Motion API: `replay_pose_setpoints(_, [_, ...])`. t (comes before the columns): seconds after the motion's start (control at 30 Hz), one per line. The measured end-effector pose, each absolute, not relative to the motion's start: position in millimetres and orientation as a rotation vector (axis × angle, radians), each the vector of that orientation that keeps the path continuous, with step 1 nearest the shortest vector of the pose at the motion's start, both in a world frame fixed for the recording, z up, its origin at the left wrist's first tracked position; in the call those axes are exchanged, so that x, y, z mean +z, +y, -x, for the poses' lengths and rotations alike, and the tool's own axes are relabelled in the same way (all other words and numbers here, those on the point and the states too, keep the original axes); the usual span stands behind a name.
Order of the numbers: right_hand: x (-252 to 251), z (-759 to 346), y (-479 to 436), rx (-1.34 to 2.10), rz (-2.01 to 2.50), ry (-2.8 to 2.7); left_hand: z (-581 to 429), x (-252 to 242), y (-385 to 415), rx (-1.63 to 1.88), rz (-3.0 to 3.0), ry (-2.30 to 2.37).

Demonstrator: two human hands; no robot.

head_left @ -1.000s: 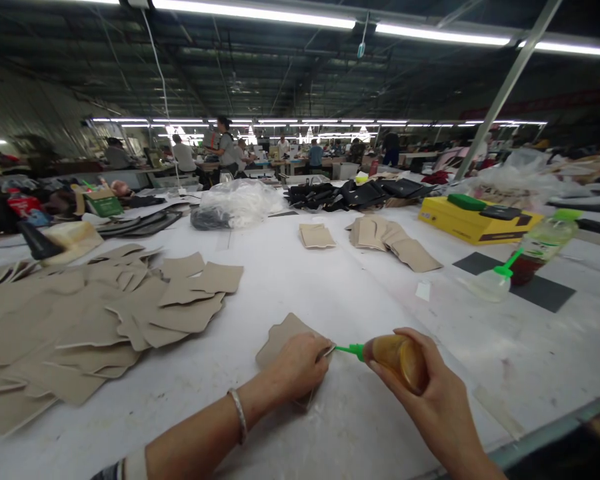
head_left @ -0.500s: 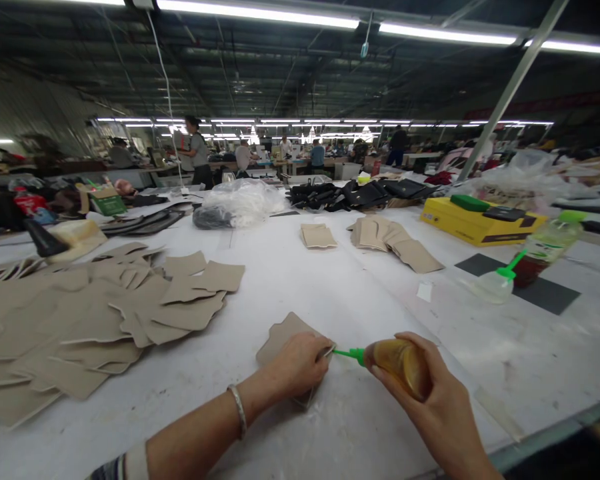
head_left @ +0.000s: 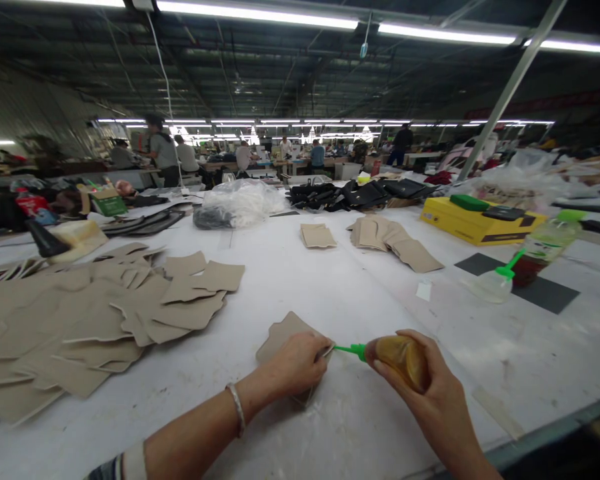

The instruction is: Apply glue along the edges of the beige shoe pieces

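Observation:
My left hand (head_left: 295,365) is closed on the near corner of a tan cut piece (head_left: 281,335) that lies on the white table (head_left: 330,293). My right hand (head_left: 425,387) grips an amber glue bottle (head_left: 401,359) held on its side. The bottle's green nozzle (head_left: 350,349) points left and its tip meets the edge of the piece at my left fingertips. A metal bracelet (head_left: 236,410) sits on my left wrist.
A wide spread of tan pieces (head_left: 95,313) covers the table's left. Small tan stacks (head_left: 390,240) lie farther back. At right stand a yellow box (head_left: 475,223), two green-capped bottles (head_left: 497,280) and a dark mat (head_left: 540,290). Black parts (head_left: 360,193) and a plastic bag (head_left: 240,203) lie behind. Other people work in the distance.
My hands and the bottle have stayed almost in place, the nozzle still at the piece's edge. A person in the far background has walked to the left.

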State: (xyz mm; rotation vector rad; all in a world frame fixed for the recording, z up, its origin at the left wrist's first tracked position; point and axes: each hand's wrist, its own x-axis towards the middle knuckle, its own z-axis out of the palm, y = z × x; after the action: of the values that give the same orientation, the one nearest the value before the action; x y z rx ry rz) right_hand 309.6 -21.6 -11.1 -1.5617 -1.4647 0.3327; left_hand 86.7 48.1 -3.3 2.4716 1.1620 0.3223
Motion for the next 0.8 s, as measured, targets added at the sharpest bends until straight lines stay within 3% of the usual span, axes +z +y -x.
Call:
replay_pose_setpoints(0.53, [-12, -308, -23, 0.823, 1.469, -1.372, -84, -8, 52, 0.265, -2.432, 1.145])
replay_pose_setpoints(0.8, [-13, -305, -28, 0.792, 1.474, -1.318, -84, -4, 50, 0.282, -2.428, 1.135])
